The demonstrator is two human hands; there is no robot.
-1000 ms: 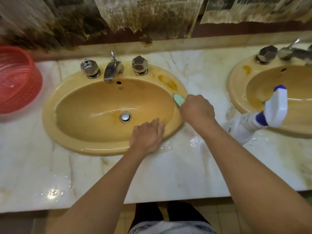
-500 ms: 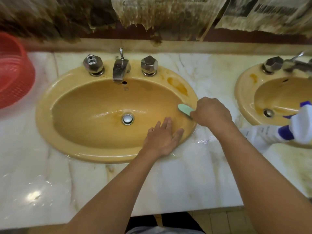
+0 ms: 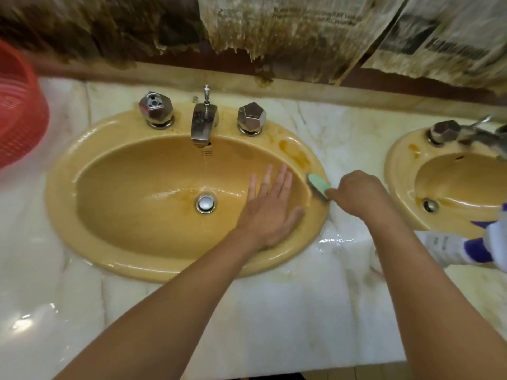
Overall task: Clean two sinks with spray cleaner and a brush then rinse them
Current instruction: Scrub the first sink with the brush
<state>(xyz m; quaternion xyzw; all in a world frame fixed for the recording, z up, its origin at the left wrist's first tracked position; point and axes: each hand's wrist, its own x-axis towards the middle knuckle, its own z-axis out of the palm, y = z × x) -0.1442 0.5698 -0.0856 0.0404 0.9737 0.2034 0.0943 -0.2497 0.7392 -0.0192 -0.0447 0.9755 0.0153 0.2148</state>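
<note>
Two hands at one sink [image 3: 90, 149]: right hand [image 3: 359, 197] grips the brush [image 3: 318, 184] against its rim; left hand [image 3: 270, 212] lies flat inside, fingers spread.

Print on newspaper [image 3: 288, 26], spray bottle [image 3: 450, 248] label: unreadable.

We see a pale, veined marble desk [image 3: 288, 311], wet, with a bright glare [image 3: 24, 322] at near left. A tan ledge [image 3: 356, 91] runs along its far side below a dark, stained wall [image 3: 82, 28] hung with torn, browned newspaper [image 3: 288, 28]. A red basket [image 3: 19, 111] sits far left.
</note>
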